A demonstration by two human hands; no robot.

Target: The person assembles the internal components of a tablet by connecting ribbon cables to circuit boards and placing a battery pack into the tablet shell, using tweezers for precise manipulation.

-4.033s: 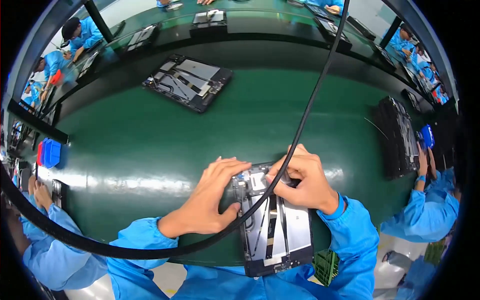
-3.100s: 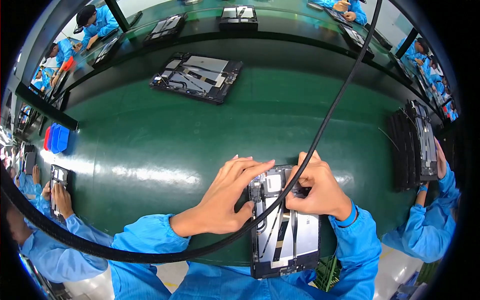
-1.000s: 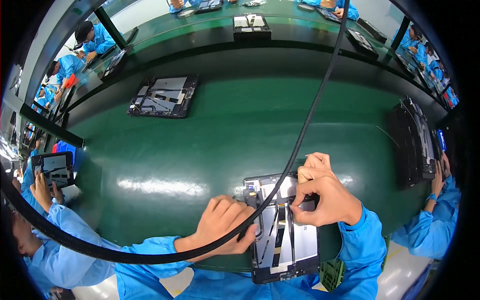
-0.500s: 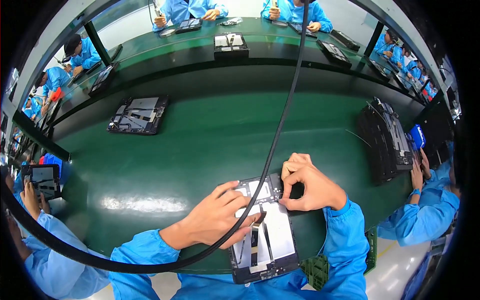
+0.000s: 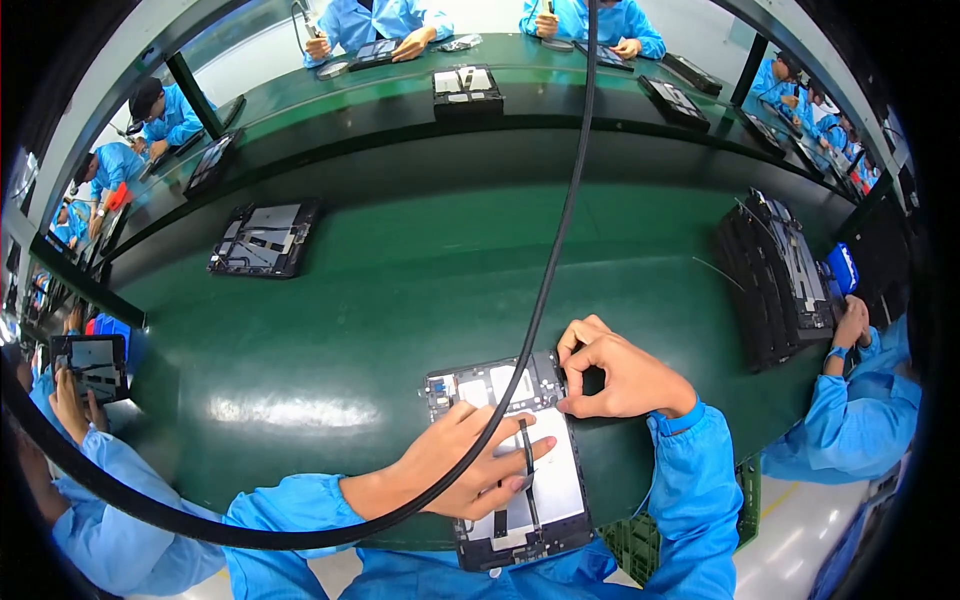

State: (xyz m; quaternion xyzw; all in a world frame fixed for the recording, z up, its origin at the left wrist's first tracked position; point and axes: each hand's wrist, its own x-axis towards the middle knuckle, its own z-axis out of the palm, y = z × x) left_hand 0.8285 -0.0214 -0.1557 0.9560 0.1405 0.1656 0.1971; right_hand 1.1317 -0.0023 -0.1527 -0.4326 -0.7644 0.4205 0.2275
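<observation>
An opened tablet (image 5: 510, 455), its back cover off, lies on the near edge of a green bench (image 5: 400, 290) just in front of the person. The left hand (image 5: 470, 470) rests flat on its middle with fingers spread, while the right hand (image 5: 615, 375) presses curled fingertips, seemingly pinched together, at its upper right corner. A second opened tablet (image 5: 265, 238) lies well apart at far left, and a thick black cable (image 5: 545, 280) hangs across the view.

Both hands (image 5: 470, 470) (bare) on opened tablet (image 5: 510, 455), green bench (image 5: 380, 290)

Green table (image 5: 400, 300), blue sleeves (image 5: 690, 470), black-and-white open tablet (image 5: 555, 480).
</observation>
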